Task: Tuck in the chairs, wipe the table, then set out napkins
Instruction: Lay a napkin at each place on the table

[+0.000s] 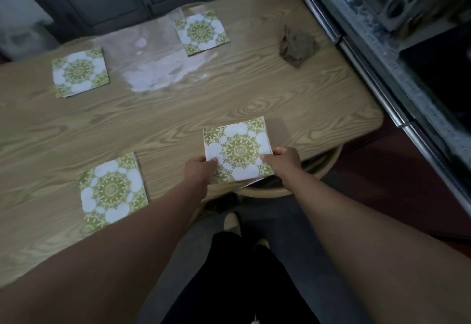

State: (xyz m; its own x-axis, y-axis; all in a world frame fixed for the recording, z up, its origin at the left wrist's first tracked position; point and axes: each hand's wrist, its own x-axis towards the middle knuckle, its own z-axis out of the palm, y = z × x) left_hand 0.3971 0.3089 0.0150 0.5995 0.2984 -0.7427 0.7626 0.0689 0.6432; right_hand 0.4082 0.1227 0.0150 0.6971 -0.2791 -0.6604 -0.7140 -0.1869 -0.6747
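The table [178,109] is the largest item. It has a wood-grain top with a pale sheen at its far middle, probably damp from wiping.

One chair [328,163] shows. Its curved back is tucked under the near right edge, which keeps it out of the person's way.

One crumpled cloth [298,46] lies at the far right of the top, well apart from every napkin. It appears parked there because wiping is finished.

Napkins: four, all in the same green-and-white pattern. Three lie flat and free, one per seat position:
- the far-left napkin [80,72]
- the far-right napkin [201,32]
- the near-left napkin [112,187]

The fourth napkin [237,149] is at the near right, with its near edge at the table edge. Whether it rests flat cannot be told.

Hands: two. The left hand [197,169] pinches the fourth napkin's near left corner and the right hand [283,158] pinches its near right corner, thumbs on top. A two-corner hold keeps the square in line with the others. This looks like the last placement.
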